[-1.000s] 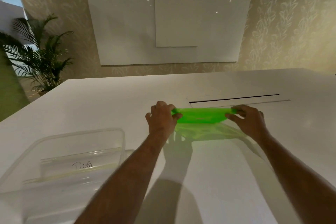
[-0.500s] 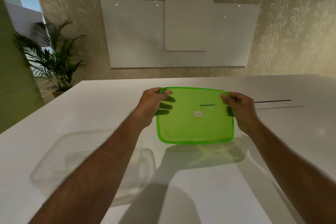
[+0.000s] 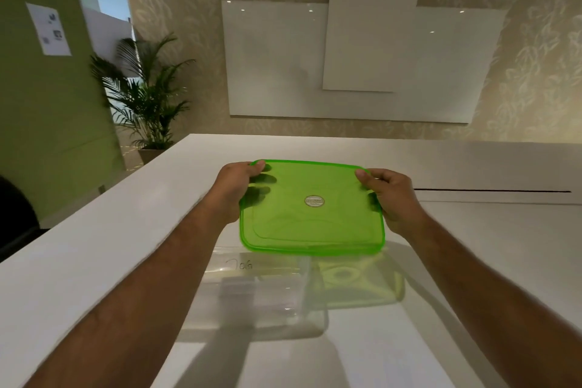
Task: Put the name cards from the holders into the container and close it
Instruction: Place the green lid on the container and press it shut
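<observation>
Clear plastic, blurred by motion, makes up the container [image 3: 261, 290] lying nearest on the white table [image 3: 94, 249], low between the two forearms; it is open on top, w/ rounded corners and thin see-through walls. A name card [image 3: 239, 265] w/ handwriting (prob. "Dog") is seen inside it near the far wall; whether more cards lie under it can't be told. No holders are in view, so the loading part is judged done or nearly so; the closing is what's left. Just beyond and above the container, a green lid [image 3: 311, 208] is held in the air, tilted toward the camera, not yet seated on the rim. It is translucent, glossy, a rounded rectangle w/ a raised edge, moulded ridges and a small oval label at centre. The left hand [image 3: 234, 190] is pinched on its left edge, thumb on top, fingers seen through the plastic underneath; the right hand [image 3: 393, 195] is pinched likewise on the right edge. Farther off, a potted palm [image 3: 148, 98] and white wall boards [image 3: 346, 66] are seen.
</observation>
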`<state>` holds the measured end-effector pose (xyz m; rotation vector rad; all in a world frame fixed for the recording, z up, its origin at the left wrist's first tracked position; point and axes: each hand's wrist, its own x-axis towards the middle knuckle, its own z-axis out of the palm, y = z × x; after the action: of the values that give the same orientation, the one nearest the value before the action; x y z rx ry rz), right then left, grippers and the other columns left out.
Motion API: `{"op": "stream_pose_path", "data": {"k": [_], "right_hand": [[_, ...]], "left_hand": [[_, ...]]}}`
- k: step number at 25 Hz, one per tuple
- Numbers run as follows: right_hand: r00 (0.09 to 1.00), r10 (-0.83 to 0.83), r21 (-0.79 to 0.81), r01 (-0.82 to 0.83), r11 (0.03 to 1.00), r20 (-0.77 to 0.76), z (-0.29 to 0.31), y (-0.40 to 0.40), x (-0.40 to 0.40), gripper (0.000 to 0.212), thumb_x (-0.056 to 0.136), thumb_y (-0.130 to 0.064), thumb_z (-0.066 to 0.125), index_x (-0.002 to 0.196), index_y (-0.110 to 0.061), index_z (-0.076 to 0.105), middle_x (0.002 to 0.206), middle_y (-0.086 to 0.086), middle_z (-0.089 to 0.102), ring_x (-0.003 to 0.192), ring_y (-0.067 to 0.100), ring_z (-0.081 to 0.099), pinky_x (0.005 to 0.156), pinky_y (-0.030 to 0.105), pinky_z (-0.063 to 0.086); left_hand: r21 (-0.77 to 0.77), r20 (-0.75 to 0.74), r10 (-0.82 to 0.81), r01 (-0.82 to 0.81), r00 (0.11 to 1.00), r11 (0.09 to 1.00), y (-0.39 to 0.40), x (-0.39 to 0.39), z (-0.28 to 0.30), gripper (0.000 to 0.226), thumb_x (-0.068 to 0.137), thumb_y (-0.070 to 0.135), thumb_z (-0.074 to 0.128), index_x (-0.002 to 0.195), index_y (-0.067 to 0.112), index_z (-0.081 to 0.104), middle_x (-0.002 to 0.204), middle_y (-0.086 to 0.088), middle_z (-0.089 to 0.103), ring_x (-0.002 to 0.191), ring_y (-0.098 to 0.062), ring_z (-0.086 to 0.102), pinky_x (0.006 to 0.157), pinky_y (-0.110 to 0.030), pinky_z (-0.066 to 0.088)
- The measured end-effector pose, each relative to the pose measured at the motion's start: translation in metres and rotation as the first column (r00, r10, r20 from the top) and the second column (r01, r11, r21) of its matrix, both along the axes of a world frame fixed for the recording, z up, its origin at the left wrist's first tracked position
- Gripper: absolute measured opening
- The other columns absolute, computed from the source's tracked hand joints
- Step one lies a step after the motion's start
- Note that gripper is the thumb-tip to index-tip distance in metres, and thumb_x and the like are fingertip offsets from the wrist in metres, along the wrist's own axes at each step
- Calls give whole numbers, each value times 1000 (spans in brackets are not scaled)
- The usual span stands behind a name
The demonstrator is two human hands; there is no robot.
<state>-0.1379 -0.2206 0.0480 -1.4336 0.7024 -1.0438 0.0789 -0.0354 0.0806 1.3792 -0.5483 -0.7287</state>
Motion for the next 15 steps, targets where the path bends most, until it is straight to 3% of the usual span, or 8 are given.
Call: {"op": "stream_pose_path", "data": {"k": [4, 6, 8, 10, 15], "right_hand": [[994, 109, 77, -108, 991, -9, 5, 25, 36, 28, 78, -18, 79, 98, 0, 72, 85, 18, 68, 78, 32, 55, 72, 46, 52], [986, 166, 157, -167, 973, 16, 7, 40, 49, 29, 80, -14, 76, 101, 5, 70, 91, 21, 69, 80, 33, 62, 82, 52, 56], [975, 219, 211, -219, 953, 24, 9, 55, 61, 30, 81, -16, 74, 101, 6, 68, 87, 18, 68, 65, 28, 63, 64, 38, 59], [967, 251, 268, -253, 930, 40, 10, 69, 70, 26, 81, -21, 74, 97, -2, 67, 82, 12, 67, 53, 19, 63, 49, 25, 53], [956, 163, 447, -259, 856, 243, 13, 92, 92, 26, 80, -14, 74, 102, -3, 64, 82, 16, 69, 58, 23, 69, 54, 30, 59]], "left_hand": [[3, -101, 41, -41, 994, 999, 31, 35, -2, 19, 94, 23, 64, 92, 6, 72, 70, -4, 77, 62, -20, 66, 77, -37, 57], [2, -141, 64, -65, 988, 998, 44, 48, -5, 19, 93, 23, 64, 93, 5, 72, 74, -7, 77, 63, -20, 67, 77, -37, 58], [-9, -165, 108, -111, 980, 994, 54, 58, -8, 20, 93, 23, 64, 94, 5, 71, 78, -8, 77, 66, -20, 68, 71, -36, 59], [-40, -198, 171, -182, 965, 982, 61, 64, -11, 18, 93, 22, 65, 93, 5, 70, 79, -8, 74, 67, -21, 67, 63, -33, 58], [-145, -319, 251, -309, 914, 940, 67, 69, -10, 9, 92, 10, 65, 96, 2, 64, 75, -11, 75, 62, -22, 70, 50, -31, 58]]}}
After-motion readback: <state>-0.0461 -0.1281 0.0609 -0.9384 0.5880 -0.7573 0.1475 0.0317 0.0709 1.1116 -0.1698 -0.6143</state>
